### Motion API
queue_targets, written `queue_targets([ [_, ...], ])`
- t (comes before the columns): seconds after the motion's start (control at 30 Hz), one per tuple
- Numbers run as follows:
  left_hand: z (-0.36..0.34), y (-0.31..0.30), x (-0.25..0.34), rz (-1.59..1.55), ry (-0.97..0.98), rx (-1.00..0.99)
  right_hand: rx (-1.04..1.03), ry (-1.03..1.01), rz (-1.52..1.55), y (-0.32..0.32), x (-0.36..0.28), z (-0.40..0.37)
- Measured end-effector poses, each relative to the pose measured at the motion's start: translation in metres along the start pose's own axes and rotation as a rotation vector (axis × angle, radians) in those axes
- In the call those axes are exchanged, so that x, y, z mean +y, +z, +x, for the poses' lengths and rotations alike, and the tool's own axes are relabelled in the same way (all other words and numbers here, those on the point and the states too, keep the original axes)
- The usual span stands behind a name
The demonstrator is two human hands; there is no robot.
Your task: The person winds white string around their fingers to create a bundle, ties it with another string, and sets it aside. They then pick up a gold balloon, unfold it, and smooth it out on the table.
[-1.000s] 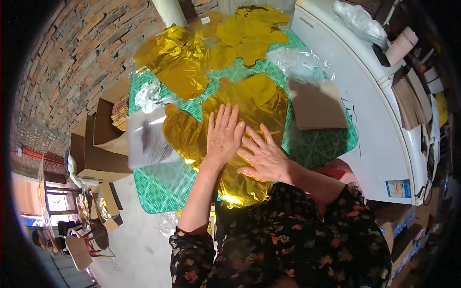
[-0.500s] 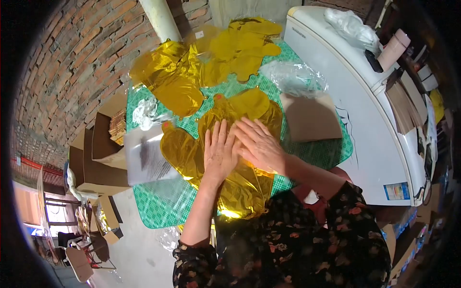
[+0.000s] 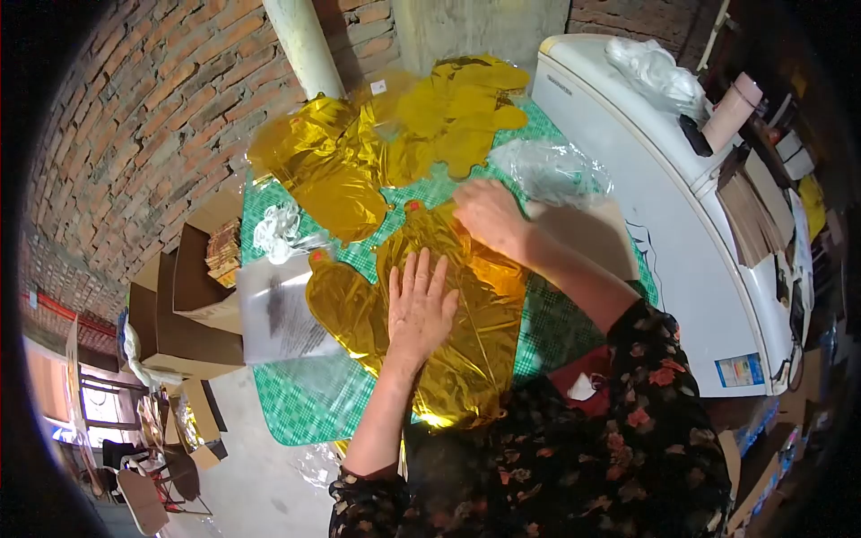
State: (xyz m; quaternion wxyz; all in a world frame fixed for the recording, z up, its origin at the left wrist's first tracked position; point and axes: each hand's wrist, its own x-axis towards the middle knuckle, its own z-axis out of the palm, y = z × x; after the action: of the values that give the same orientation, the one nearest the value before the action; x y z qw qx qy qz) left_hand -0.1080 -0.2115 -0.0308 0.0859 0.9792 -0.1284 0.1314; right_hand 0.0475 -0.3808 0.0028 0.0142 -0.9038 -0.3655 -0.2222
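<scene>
A deflated gold foil balloon point(image 3: 462, 359) lies flat in front of me, with a small red spot point(image 3: 413, 206) at its top and another on its left lobe. My left hand point(image 3: 421, 309) rests palm down on its middle, fingers stretched out. At the balloon's upper right lobe, my right hand point(image 3: 489, 218) is closed, its fingers bent down onto the foil and partly hidden. The foil bunches and creases below that wrist. Beyond my hands, more gold foil balloons point(image 3: 336, 202) are spread over the far side of the table.
A green checked tablecloth point(image 3: 300, 403) covers the table. At left are white string point(image 3: 278, 229), a clear plastic sheet point(image 3: 278, 309) and open cardboard boxes point(image 3: 202, 327). Cardboard point(image 3: 592, 238) and clear plastic bags point(image 3: 556, 170) lie at right, beside a white fridge point(image 3: 664, 224).
My right hand has moved up and right, from flat beside my left hand to closed at the upper right lobe. My left hand stays flat on the balloon.
</scene>
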Motion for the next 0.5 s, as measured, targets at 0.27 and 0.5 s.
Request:
queue_targets([
  [0.27, -0.001, -0.006, 0.002, -0.06, -0.021, 0.002, 0.118, -0.06, 0.003, 0.062, 0.055, 0.033],
  [0.5, 0.003, -0.015, -0.002, -0.161, -0.014, 0.039, 0.127, -0.077, 0.039, 0.065, 0.061, 0.036],
])
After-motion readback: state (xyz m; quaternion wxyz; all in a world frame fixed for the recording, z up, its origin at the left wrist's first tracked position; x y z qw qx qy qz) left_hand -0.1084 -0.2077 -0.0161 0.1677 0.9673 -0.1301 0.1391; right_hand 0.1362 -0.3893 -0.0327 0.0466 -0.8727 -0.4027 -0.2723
